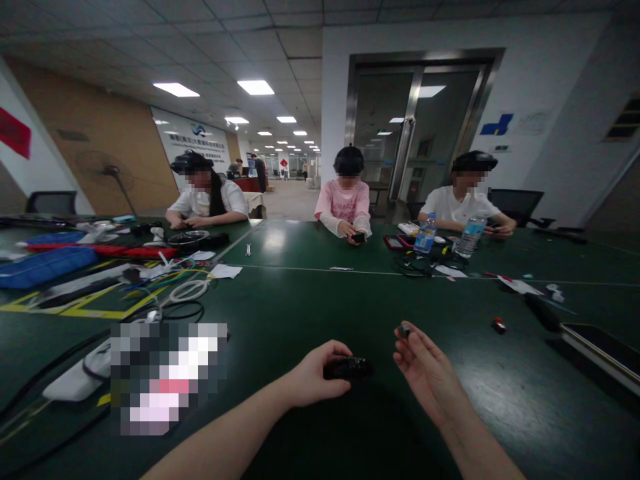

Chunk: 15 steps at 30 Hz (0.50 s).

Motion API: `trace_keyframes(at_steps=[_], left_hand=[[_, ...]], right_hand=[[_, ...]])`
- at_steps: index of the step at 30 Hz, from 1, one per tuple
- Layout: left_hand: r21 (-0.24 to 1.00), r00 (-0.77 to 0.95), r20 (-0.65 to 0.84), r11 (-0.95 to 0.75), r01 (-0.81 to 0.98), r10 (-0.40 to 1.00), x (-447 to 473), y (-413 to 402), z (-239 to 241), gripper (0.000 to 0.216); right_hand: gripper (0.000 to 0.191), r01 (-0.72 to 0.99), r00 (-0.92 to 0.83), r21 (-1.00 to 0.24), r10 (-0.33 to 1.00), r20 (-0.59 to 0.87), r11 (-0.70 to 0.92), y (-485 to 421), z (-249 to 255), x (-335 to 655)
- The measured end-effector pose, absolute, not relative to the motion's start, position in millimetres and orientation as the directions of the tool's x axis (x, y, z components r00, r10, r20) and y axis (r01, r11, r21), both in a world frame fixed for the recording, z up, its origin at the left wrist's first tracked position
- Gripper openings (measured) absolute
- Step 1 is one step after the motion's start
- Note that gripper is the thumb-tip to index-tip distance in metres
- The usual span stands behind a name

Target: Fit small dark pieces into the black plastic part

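Observation:
My left hand [320, 375] is closed around a small black object [354, 367] with some light detail on its top edge, low over the green table. Its exact kind is too dark to make out. To the right, my right hand [427, 373] is raised, its thumb and forefinger pinching a small grey piece [404, 330]. The two hands are apart, with dark tabletop between them. A little red and black item [499, 325] lies on the table to the right of my right hand.
Cables [190, 291], a white power strip [80, 373] and a blue tray [47, 267] crowd the left. Two water bottles [425, 233] stand beyond my right hand. A flat dark device [603, 350] lies at far right. Three people in headsets sit across the green table [300, 293].

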<state>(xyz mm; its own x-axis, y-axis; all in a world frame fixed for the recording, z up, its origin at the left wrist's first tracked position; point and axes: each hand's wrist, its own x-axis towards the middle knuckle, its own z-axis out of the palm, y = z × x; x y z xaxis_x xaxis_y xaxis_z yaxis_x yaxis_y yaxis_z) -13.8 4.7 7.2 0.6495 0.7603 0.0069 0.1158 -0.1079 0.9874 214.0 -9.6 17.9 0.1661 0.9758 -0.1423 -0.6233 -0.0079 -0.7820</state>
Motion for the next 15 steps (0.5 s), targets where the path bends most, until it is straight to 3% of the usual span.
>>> trace_keyframes(at_steps=[9,15], left_hand=[[0.980,0.633,0.026,-0.146,0.138,0.774,-13.3,3.9,7.3,0.043],[0.923,0.531,0.061,-0.250,0.292,0.845,-13.8,0.9,11.3,0.042]], right_hand=[[0.031,-0.585,0.171,-0.811,0.982,-0.085,0.032,-10.7,17.4,213.0],[0.034,-0.584,0.169,-0.812,0.981,-0.093,0.024,-10.7,18.0,212.9]])
